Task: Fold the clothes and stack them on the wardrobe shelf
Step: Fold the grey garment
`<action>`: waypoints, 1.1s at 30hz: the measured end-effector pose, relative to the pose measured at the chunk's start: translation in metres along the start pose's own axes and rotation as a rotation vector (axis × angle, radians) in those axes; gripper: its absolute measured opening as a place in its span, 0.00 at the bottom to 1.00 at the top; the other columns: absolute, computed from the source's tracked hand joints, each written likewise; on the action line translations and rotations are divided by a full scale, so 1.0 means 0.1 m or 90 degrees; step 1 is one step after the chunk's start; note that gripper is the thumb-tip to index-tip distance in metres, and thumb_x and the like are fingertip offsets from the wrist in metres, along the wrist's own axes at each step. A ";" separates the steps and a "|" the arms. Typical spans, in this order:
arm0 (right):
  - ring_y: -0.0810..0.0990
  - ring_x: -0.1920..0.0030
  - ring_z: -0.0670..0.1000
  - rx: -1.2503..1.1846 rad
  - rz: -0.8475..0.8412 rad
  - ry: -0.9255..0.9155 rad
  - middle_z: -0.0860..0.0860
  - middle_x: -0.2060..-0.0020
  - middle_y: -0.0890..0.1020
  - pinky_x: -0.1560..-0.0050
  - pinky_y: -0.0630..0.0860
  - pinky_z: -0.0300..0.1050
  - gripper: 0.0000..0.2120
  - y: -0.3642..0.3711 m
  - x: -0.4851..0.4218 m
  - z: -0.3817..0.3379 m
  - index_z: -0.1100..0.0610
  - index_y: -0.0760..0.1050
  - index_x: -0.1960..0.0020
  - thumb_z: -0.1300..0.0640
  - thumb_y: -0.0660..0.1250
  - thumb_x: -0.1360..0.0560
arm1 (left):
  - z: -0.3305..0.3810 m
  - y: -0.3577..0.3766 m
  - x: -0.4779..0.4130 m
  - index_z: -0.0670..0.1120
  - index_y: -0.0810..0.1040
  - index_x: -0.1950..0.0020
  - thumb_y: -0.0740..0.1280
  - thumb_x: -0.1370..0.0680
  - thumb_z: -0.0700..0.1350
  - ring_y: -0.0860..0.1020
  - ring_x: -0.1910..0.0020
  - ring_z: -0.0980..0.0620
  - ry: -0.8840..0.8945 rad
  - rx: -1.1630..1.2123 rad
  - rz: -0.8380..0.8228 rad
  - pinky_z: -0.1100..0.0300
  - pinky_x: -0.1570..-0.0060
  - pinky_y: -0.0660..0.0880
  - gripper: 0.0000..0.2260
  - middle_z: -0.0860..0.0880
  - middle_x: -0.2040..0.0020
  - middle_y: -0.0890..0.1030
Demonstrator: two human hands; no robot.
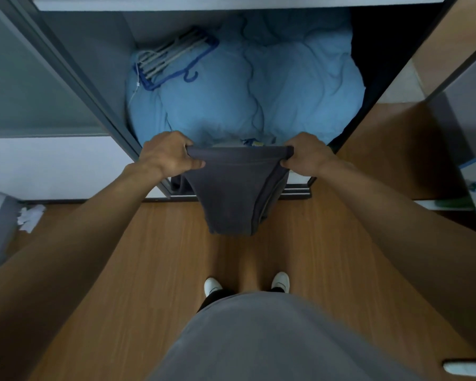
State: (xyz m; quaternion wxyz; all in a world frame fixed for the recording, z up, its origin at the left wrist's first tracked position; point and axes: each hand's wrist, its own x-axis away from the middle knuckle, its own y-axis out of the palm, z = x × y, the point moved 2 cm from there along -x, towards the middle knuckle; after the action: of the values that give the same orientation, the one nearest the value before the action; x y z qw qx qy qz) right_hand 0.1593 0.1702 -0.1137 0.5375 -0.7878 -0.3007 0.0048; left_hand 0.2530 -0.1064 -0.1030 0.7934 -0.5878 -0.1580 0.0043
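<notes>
A dark grey garment [237, 193] hangs in the air in front of the open wardrobe, stretched between both hands. My left hand [166, 155] grips its top left corner and my right hand [307, 156] grips its top right corner. The cloth droops to a narrow end above the wooden floor. Just behind its top edge a bit of patterned fabric [252, 143] shows at the wardrobe's front. A white shelf edge [231, 0] runs along the top of the view.
A bulky light blue duvet [259, 86] fills the wardrobe's lower compartment, with blue and white hangers [173, 57] lying on its left. The sliding door frame [94, 86] stands on the left. Crumpled white paper [29, 217] lies on the floor at left. My white shoes [212, 285] stand below.
</notes>
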 end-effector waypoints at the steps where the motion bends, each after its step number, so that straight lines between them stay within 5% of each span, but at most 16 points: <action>1: 0.76 0.60 0.51 -0.078 0.013 -0.003 0.53 0.63 0.77 0.59 0.69 0.43 0.09 -0.02 0.00 0.04 0.60 0.75 0.65 0.62 0.71 0.27 | -0.02 0.00 0.00 0.48 0.81 0.61 0.76 0.29 0.56 0.76 0.50 0.48 0.017 0.059 0.002 0.53 0.52 0.72 0.13 0.51 0.55 0.77; 3: 0.76 0.62 0.48 -0.247 0.024 -0.005 0.52 0.64 0.78 0.59 0.70 0.41 0.07 -0.04 0.03 0.11 0.63 0.77 0.63 0.64 0.73 0.29 | -0.02 -0.02 0.05 0.44 0.82 0.56 0.76 0.28 0.50 0.76 0.49 0.53 0.035 0.212 -0.003 0.56 0.48 0.72 0.10 0.49 0.50 0.76; 5: 0.83 0.56 0.47 -0.441 -0.008 0.012 0.50 0.56 0.85 0.53 0.76 0.35 0.05 -0.02 0.07 0.17 0.61 0.83 0.53 0.64 0.75 0.29 | -0.02 -0.03 0.13 0.49 0.83 0.59 0.75 0.28 0.44 0.79 0.59 0.58 0.014 0.412 -0.030 0.58 0.58 0.75 0.03 0.51 0.58 0.80; 7: 0.85 0.50 0.49 -0.620 -0.039 0.012 0.53 0.51 0.87 0.46 0.79 0.36 0.10 0.02 0.09 0.22 0.60 0.83 0.46 0.63 0.74 0.27 | 0.05 -0.03 0.22 0.52 0.83 0.64 0.73 0.28 0.37 0.81 0.67 0.58 -0.008 0.589 -0.044 0.61 0.68 0.75 0.09 0.54 0.66 0.82; 10: 0.85 0.47 0.51 -0.863 0.003 -0.007 0.53 0.49 0.86 0.46 0.80 0.42 0.12 0.08 0.13 0.26 0.59 0.81 0.44 0.57 0.72 0.26 | 0.18 -0.07 0.23 0.47 0.84 0.59 0.71 0.29 0.32 0.84 0.59 0.51 -0.023 0.802 -0.010 0.60 0.59 0.81 0.10 0.48 0.59 0.86; 13: 0.83 0.43 0.46 -0.784 -0.019 -0.004 0.46 0.44 0.85 0.45 0.79 0.38 0.20 0.36 0.23 0.20 0.51 0.78 0.40 0.49 0.74 0.30 | 0.34 -0.13 0.22 0.42 0.83 0.54 0.69 0.28 0.31 0.84 0.56 0.47 -0.023 0.900 0.042 0.58 0.54 0.81 0.08 0.45 0.57 0.86; 16: 0.82 0.42 0.45 -0.672 -0.061 0.041 0.47 0.41 0.83 0.44 0.79 0.38 0.25 0.72 0.26 0.06 0.50 0.77 0.37 0.53 0.79 0.32 | 0.40 -0.14 0.23 0.40 0.82 0.50 0.69 0.27 0.30 0.84 0.54 0.46 -0.031 0.941 0.043 0.56 0.53 0.80 0.09 0.43 0.55 0.86; 20: 0.83 0.49 0.55 -0.701 -0.036 0.056 0.53 0.53 0.85 0.48 0.78 0.49 0.09 0.69 0.22 0.04 0.55 0.81 0.54 0.66 0.71 0.30 | 0.25 -0.21 0.27 0.43 0.78 0.56 0.69 0.27 0.31 0.81 0.58 0.49 -0.033 0.861 0.042 0.57 0.56 0.77 0.07 0.45 0.58 0.81; 23: 0.81 0.58 0.52 -0.798 -0.148 0.024 0.52 0.63 0.84 0.56 0.77 0.44 0.15 0.57 0.26 -0.02 0.57 0.83 0.64 0.71 0.62 0.36 | 0.10 -0.28 0.26 0.47 0.76 0.60 0.69 0.30 0.33 0.78 0.63 0.52 -0.024 0.836 0.003 0.61 0.64 0.73 0.09 0.49 0.63 0.79; 27: 0.84 0.54 0.56 -0.981 -0.279 0.089 0.55 0.56 0.86 0.50 0.80 0.48 0.20 0.45 0.34 -0.19 0.61 0.86 0.56 0.68 0.60 0.41 | 0.05 -0.34 0.24 0.44 0.80 0.45 0.68 0.28 0.34 0.82 0.52 0.50 0.024 0.909 -0.049 0.60 0.53 0.80 0.14 0.47 0.53 0.84; 33: 0.85 0.55 0.56 -1.091 -0.168 0.052 0.56 0.56 0.86 0.51 0.82 0.48 0.23 0.16 0.35 -0.36 0.62 0.86 0.53 0.64 0.63 0.46 | 0.01 -0.32 0.07 0.46 0.79 0.40 0.76 0.27 0.41 0.82 0.48 0.51 -0.065 0.826 0.076 0.62 0.49 0.79 0.17 0.49 0.47 0.83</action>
State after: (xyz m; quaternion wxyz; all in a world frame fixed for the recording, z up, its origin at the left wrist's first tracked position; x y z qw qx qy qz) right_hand 0.2074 0.1525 -0.1013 -0.2344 -0.8795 -0.2702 -0.3139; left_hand 0.2535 -0.1144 -0.0708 0.9769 0.0037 -0.1278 0.1711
